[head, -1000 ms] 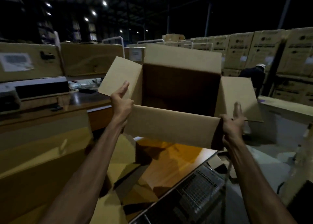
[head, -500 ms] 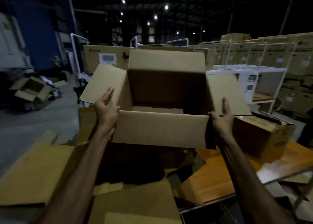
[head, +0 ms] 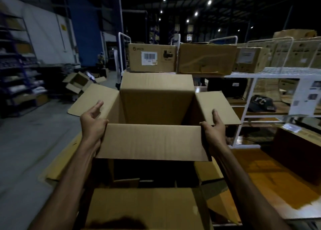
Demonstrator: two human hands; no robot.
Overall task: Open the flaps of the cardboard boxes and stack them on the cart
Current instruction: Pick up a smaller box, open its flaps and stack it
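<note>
With our left hand (head: 93,121) and right hand (head: 214,128) clamping the open cardboard box (head: 157,111) at its near corners, we judge it light, stiff-walled, floppy-flapped.

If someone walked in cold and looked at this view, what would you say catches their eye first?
First, the open cardboard box in the centre, all four flaps spread, held at its sides by the left hand and right hand. Next, the closed box with a barcode label behind it, standing on the white wire rack among other cartons. A dark cap lies on a lower shelf at right.
</note>
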